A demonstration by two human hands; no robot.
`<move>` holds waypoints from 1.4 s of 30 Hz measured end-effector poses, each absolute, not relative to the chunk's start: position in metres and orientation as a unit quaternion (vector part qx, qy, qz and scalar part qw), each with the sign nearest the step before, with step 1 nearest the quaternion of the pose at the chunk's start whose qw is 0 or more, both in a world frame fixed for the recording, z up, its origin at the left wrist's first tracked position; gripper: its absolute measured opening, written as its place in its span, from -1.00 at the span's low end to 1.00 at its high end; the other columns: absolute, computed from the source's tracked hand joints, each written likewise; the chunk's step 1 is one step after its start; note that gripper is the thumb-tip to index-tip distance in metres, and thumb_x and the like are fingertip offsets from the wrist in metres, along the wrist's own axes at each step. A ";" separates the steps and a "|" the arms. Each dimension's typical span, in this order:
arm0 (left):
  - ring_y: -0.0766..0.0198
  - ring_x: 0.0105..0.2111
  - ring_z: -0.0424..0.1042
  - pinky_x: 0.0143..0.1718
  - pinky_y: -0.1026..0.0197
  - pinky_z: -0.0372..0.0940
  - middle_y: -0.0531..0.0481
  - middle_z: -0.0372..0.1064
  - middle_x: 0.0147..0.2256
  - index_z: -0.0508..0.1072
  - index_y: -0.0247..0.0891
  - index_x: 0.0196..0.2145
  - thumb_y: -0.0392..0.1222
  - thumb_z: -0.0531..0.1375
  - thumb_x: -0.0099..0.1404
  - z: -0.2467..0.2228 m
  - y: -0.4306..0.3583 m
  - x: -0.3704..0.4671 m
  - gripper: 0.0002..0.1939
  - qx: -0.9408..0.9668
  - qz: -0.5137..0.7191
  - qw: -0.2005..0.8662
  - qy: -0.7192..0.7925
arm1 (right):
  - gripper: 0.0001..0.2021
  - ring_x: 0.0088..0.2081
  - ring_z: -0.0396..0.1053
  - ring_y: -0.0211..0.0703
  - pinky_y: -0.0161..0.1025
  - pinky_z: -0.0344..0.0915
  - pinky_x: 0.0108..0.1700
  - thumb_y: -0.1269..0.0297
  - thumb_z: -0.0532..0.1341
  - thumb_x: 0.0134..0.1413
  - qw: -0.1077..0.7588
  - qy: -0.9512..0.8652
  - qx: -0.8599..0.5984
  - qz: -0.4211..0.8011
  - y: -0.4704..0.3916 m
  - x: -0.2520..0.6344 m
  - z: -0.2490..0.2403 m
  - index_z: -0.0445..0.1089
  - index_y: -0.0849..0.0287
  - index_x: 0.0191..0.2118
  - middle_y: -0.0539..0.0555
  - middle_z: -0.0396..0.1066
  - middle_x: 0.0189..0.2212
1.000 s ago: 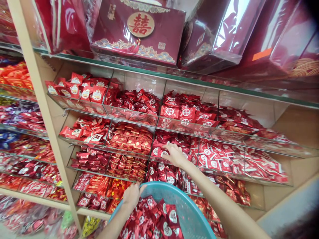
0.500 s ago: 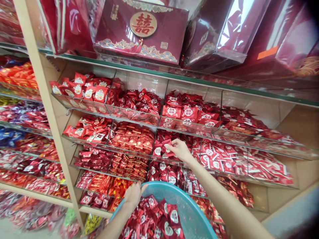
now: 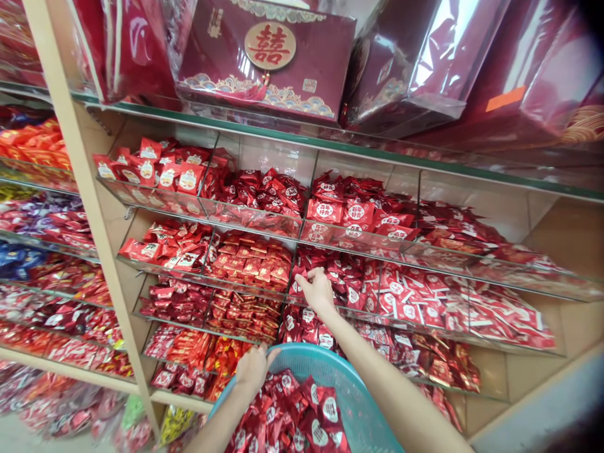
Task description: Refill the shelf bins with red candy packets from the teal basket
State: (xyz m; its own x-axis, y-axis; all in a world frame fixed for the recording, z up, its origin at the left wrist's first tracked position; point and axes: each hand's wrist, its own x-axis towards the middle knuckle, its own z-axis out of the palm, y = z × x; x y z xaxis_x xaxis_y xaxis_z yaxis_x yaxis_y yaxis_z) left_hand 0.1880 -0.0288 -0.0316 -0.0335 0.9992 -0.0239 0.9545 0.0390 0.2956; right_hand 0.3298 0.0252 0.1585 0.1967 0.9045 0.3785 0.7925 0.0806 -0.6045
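Note:
My left hand point(image 3: 253, 370) is closed round the upper left rim of a teal plastic basket point(image 3: 325, 357). Inside the basket lies a heap of red candy packets point(image 3: 292, 418) with white heart-shaped labels. My right hand point(image 3: 315, 289) reaches into a compartment on the second shelf, its thumb and fingers pinched on a red packet point(image 3: 298, 283) at the compartment's left end. More dark red packets point(image 3: 352, 283) lie just right of that hand. The fingertips partly hide the pinched packet.
Glass-fronted shelves hold piles of red packets point(image 3: 259, 192) in divided compartments. Above them a glass shelf point(image 3: 283, 131) carries large maroon gift boxes point(image 3: 302, 56) in clear wrap. A wooden upright point(image 3: 85, 170) stands left, with more candy shelves beyond.
My right hand has moved left along the compartment, towards its left end. My left hand and the basket have stayed where they were.

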 end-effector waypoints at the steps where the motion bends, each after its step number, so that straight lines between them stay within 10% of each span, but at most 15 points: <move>1: 0.09 -0.28 0.41 -0.34 0.16 0.27 -0.18 0.40 -0.30 0.35 -0.23 -0.17 0.20 -0.20 0.22 -0.031 -0.029 0.188 -0.45 0.686 0.098 0.114 0.712 | -0.75 -0.34 0.33 -0.09 -0.23 0.13 -0.34 0.03 0.06 -0.05 0.352 -0.632 -0.688 0.058 0.023 0.329 0.159 0.22 0.13 -0.41 0.08 0.39 -0.43; 10: 0.07 -0.29 0.42 -0.35 0.15 0.27 -0.15 0.41 -0.31 0.35 -0.25 -0.20 0.19 -0.19 0.23 -0.028 -0.030 0.188 -0.46 0.689 0.097 0.110 0.710 | -0.67 -0.24 0.33 0.06 -0.02 0.06 -0.19 -0.03 0.00 0.00 0.261 -0.639 -0.721 0.062 0.014 0.327 0.162 0.19 0.14 -0.28 0.16 0.41 -0.37; 28: 0.10 -0.23 0.40 -0.27 0.15 0.25 -0.22 0.39 -0.25 0.33 -0.27 -0.12 0.18 -0.20 0.23 -0.021 -0.033 0.190 -0.44 0.680 0.081 0.129 0.718 | -0.69 -0.41 0.28 -0.18 -0.28 0.17 -0.36 0.04 0.12 -0.12 0.434 -0.702 -0.539 0.169 0.029 0.380 0.188 0.35 0.23 -0.40 0.04 0.40 -0.47; 42: 0.06 -0.26 0.41 -0.31 0.13 0.27 -0.19 0.40 -0.27 0.34 -0.26 -0.16 0.19 -0.20 0.23 -0.020 -0.033 0.189 -0.44 0.686 0.092 0.119 0.712 | -0.72 -0.32 0.30 -0.12 -0.29 0.12 -0.37 0.15 0.15 -0.15 0.151 -0.745 -0.643 0.088 0.030 0.348 0.188 0.21 0.19 -0.29 0.13 0.36 -0.32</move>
